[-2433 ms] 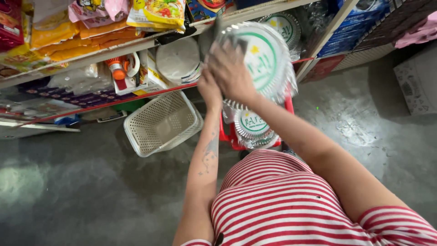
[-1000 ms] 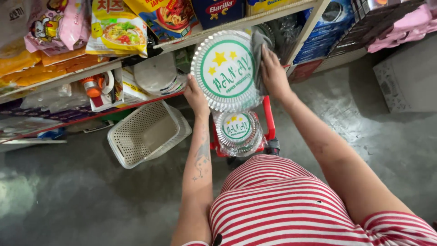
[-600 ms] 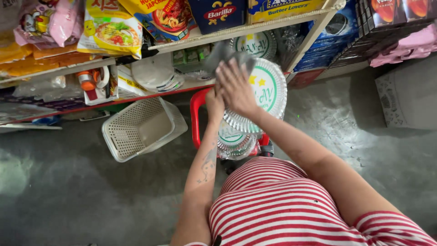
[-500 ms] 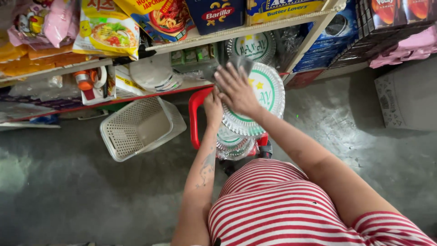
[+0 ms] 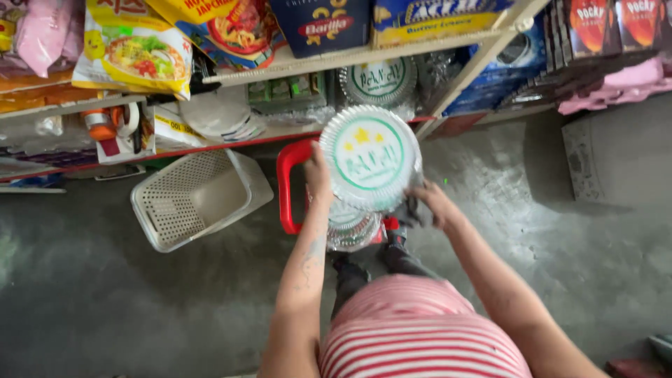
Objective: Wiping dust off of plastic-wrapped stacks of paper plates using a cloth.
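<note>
The left hand (image 5: 318, 171) gripped the left rim of a wrapped stack of round paper plates (image 5: 371, 157) held upright above a red basket (image 5: 285, 183), while the right hand (image 5: 428, 204), apart from it, sat at the lower right edge clutching a dark cloth (image 5: 408, 210); the stack looked light and stiff, its clear wrap probably slippery, so opposite rims seemed the surest hold. Around stood a grey concrete floor (image 5: 105, 294), a white mesh basket (image 5: 196, 199), and stocked shelves (image 5: 336, 59).
</note>
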